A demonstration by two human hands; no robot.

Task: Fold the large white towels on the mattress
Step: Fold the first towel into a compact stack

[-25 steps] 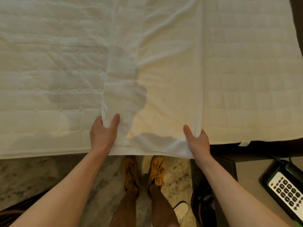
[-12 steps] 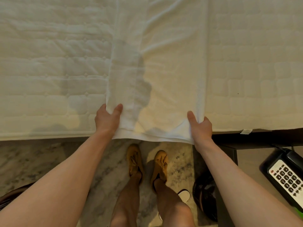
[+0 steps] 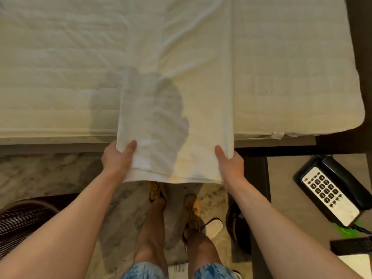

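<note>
We hold the towel [image 3: 201, 97], a long strip with a lengthwise fold visible on its left part, by its near end. The rest runs away from us up the mattress [image 3: 60, 77], while the held end projects past the mattress edge, above the floor [image 3: 50, 174]. The left hand [image 3: 117, 158] pinches the near left corner and the right hand [image 3: 231, 166] the near right corner, each with the thumb on top and the fingers hidden beneath the cloth. We judge the step in hand to be the crosswise fold: the lengthwise folding looks done, and the near end is raised for carrying toward the far end, which lies out of view. The next move calls for both corners to travel level and together, so that the edges meet squarely. Around us: our feet [image 3: 156, 191] below the towel, a white slipper [image 3: 214, 227] beside them, a telephone [image 3: 330, 190] on a side table [image 3: 281, 174] to the right, and a dark ribbed basket [image 3: 22, 220] at lower left. None of these lies in the towel's path; only the wrinkles in the strip could spoil the fold
</note>
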